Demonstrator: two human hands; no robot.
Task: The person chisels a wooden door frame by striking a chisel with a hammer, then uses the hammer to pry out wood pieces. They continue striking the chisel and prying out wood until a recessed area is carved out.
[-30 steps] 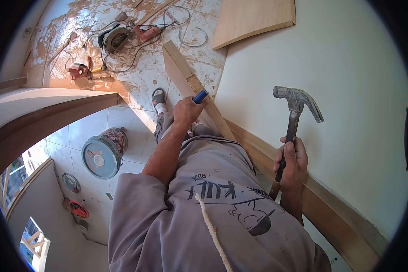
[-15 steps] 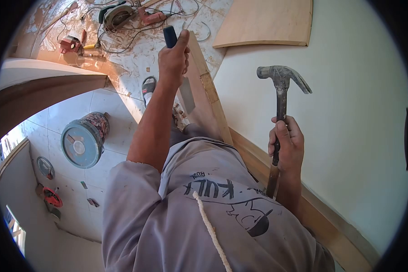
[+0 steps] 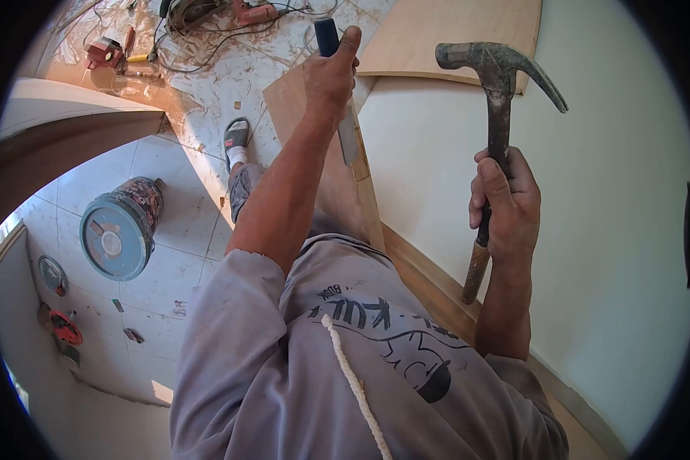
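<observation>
My left hand [image 3: 331, 84] is wrapped round the dark blue handle [image 3: 326, 37] of a tool. Below the fist, a flat grey blade [image 3: 348, 139] shows against the edge of an upright wooden panel [image 3: 364, 192]; whether it touches the wood cannot be told. On the right, my right hand [image 3: 508, 203] grips a claw hammer [image 3: 497, 115] by its dark, worn shaft. The hammer stands head up, its claw pointing right, apart from the panel and in front of the pale wall.
A curved wooden board [image 3: 448, 38] lies at the top. Power tools with cords [image 3: 257, 14] and a red tool [image 3: 103, 54] rest among shavings on the floor. At left are a lidded bucket [image 3: 115, 238] and a curved wooden piece [image 3: 77, 138]. A sandalled foot [image 3: 237, 134] shows beside the panel.
My left hand has moved right with the blue-handled tool, its blade now at the panel's edge. The hammer has risen and moved right, appearing larger. The view has shifted, and more of the foot shows.
</observation>
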